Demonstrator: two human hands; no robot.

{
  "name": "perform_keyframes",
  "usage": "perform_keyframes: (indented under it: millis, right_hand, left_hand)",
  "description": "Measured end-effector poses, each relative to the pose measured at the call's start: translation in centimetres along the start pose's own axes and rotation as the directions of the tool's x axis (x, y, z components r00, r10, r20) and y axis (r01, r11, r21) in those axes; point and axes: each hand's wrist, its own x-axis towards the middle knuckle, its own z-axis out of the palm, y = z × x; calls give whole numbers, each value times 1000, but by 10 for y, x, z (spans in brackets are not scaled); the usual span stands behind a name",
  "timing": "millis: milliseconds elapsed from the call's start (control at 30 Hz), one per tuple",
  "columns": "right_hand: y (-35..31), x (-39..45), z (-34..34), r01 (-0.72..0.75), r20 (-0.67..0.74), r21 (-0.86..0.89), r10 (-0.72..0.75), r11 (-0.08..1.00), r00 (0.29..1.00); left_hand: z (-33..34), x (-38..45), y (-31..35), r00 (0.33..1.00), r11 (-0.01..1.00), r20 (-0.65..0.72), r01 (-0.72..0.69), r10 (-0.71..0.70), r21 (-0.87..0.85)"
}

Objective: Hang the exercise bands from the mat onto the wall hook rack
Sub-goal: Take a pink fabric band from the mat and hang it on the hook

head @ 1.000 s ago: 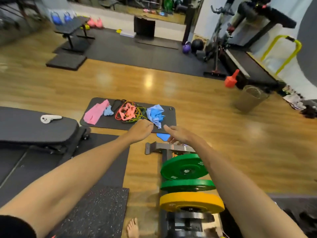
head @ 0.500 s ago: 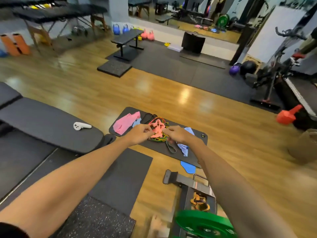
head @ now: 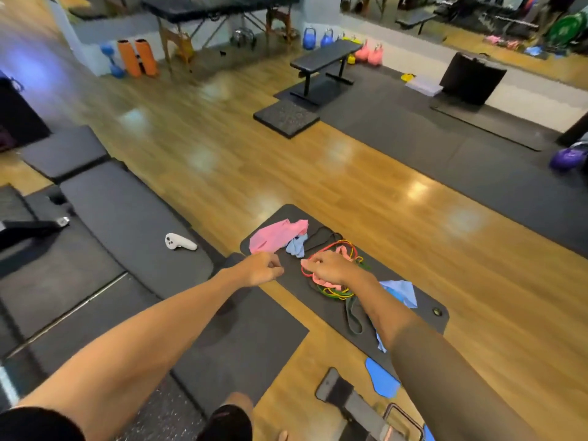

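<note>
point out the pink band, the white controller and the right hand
pink band (head: 273, 235), head view, middle of the flat folded part
white controller (head: 179, 242), head view, middle of its body
right hand (head: 331, 267), head view, back of the hand over the tangled bands
</note>
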Motion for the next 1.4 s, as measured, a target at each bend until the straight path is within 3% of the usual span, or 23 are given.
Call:
perform_keyframes:
  millis: [133, 300, 467, 733, 1033, 1400]
  right_hand:
    - [-6, 60, -21, 17, 44, -57, -15, 998, 999]
    - [-11, 159, -52, -3, 113, -121, 17, 993, 993]
    - [-4, 260, -89, -156, 62, -113, 164, 981, 985]
    - [21, 406, -109, -171, 136, -214, 202, 962, 970]
    - [76, 544, -82, -26, 244, -237, 85, 971, 966]
    - [224, 757, 35, 43, 241, -356, 48, 934, 969]
  left_hand:
    - [-27, 58, -5, 999, 999, -5, 35, -35, 24]
    - [-66, 150, -26, 988, 980, 116, 76, -99, 186]
    - [-109, 251, -45, 972, 959, 129, 165, -198, 230]
    - [-118, 388, -69, 938, 853, -116, 346, -327, 390]
    - [-75, 499, -147, 876, 797, -89, 471, -475, 378]
    - [79, 680, -312, 937, 810, -40, 322, -348, 491]
